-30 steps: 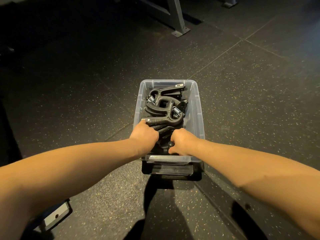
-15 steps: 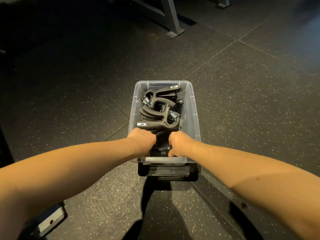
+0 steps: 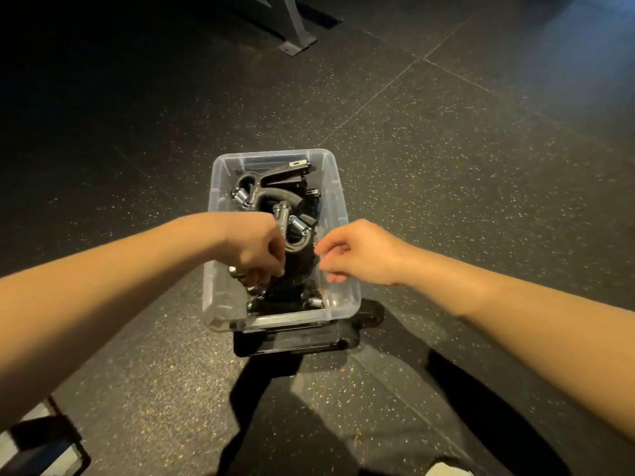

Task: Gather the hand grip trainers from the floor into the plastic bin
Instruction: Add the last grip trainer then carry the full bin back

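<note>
You've got dark speckled rubber floor tiles [image 3: 429, 173] all around, a grey metal frame foot [image 3: 297, 39] bolted down at the top, a black flat object [image 3: 292, 341] in front of you, and a black-and-white object [image 3: 37, 438] bottom left.

A dark rubber gym floor with pale and orange speckles [image 3: 446, 173] fills the view, divided by thin straight seams into large tiles. At the top edge a grey metal frame leg with a flat bolted foot plate [image 3: 296, 39] stands on it. Light falls brightest at the centre and right; the upper left corner sinks into deep shadow. A hazy bluish glow touches the upper right corner.
</note>
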### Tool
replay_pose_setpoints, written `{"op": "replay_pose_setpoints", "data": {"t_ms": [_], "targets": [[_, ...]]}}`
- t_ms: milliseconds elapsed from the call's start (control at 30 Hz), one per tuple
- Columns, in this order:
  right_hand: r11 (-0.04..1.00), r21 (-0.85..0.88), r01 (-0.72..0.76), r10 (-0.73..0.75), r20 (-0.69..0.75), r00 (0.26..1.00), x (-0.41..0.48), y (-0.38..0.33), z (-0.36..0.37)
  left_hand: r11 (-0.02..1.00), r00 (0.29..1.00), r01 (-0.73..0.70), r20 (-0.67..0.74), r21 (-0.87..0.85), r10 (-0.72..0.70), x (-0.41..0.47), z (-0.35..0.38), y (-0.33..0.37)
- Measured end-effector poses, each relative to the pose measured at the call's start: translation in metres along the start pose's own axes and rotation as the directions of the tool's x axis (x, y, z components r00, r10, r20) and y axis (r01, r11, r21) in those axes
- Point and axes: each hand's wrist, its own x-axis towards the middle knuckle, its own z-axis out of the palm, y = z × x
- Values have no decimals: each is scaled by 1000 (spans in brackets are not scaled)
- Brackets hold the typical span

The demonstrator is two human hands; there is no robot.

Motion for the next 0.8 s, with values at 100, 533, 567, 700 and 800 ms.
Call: {"op": "replay_pose_setpoints", "data": {"t_ms": [100,533,567,700,800], "targets": [[948,314,-55,86,-86,993,-21,25,-20,984,994,-111,-32,-138,107,25,-2,36],[335,856,-395,752,9,659,-255,84,-99,971,996,85,-17,224,-84,29,4,259],[298,872,-388,772,19,635,-285,80,-110,978,998,64,12,199,-67,19,1,291],[195,924,-330,829,25,559,-414,50,-164,992,991,17,127,125,-33,-27,-13,424],[122,961,-249,866,19,499,-503,38,-201,996,977,-10,211,83,-8,-61,-21,527]]}}
